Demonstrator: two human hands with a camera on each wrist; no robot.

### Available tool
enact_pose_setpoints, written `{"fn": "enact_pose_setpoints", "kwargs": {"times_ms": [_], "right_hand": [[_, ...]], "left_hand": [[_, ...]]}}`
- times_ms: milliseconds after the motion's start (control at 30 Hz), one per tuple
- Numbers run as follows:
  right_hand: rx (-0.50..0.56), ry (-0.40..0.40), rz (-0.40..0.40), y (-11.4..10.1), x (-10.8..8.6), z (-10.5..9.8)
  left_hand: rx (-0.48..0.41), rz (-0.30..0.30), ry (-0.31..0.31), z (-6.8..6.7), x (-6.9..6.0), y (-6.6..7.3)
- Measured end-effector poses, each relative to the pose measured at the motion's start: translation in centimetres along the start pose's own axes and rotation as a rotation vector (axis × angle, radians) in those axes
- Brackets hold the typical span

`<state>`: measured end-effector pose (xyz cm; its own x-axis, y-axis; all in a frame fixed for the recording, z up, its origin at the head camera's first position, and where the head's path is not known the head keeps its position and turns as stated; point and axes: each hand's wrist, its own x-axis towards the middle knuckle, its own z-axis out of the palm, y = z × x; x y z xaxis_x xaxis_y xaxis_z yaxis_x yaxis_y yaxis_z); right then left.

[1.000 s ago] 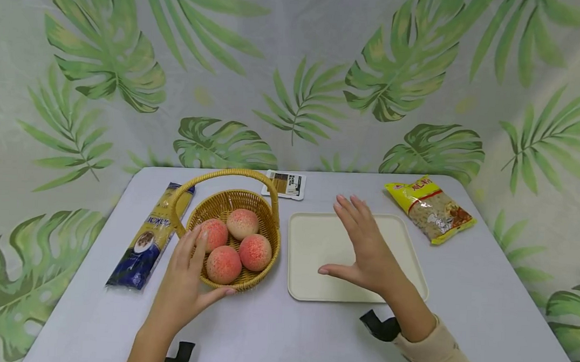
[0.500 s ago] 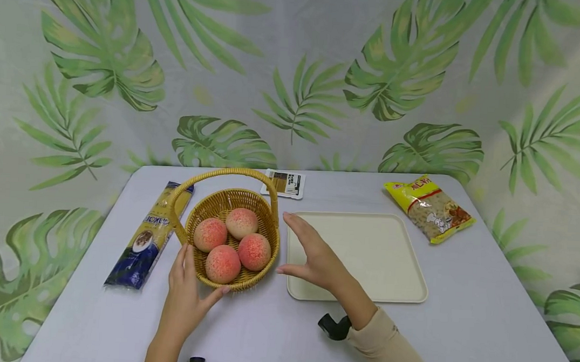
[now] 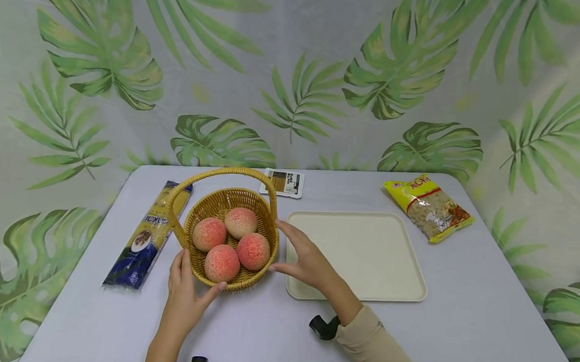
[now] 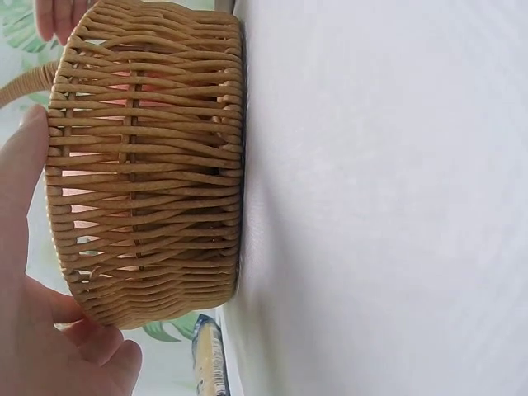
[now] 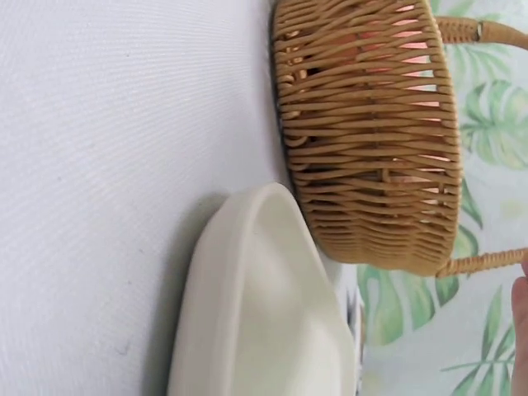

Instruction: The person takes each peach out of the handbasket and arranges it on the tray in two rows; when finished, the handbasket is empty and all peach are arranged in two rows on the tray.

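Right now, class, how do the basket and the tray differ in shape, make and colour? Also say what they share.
The basket is round with tall sides and an arched handle; the tray is a low rectangle with rounded corners and no handle. The basket is woven, with gaps between strands, while the tray is smooth and solid. The basket is golden brown; the tray is pale cream. Both stand upright on the white table.

The basket [image 4: 148, 173] is golden-brown, its peaches [image 3: 254, 251] speckled pink, the tray [image 3: 359, 257] cream.
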<state>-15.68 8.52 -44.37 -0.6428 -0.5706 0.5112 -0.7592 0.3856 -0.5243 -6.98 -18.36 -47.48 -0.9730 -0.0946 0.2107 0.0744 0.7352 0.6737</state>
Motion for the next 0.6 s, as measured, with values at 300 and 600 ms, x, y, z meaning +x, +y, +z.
{"fn": "enact_pose_setpoints", "kwargs": {"times_ms": [300, 600], "right_hand": [[-0.001, -0.021, 0.052, 0.6, 0.4, 1.2], [0.030, -0.104, 0.129, 0.8, 1.4, 2.3]], "left_hand": [[-0.039, -0.016, -0.008, 0.2, 0.0, -0.2], [-0.079, -0.040, -0.002, 0.2, 0.0, -0.1]]}}
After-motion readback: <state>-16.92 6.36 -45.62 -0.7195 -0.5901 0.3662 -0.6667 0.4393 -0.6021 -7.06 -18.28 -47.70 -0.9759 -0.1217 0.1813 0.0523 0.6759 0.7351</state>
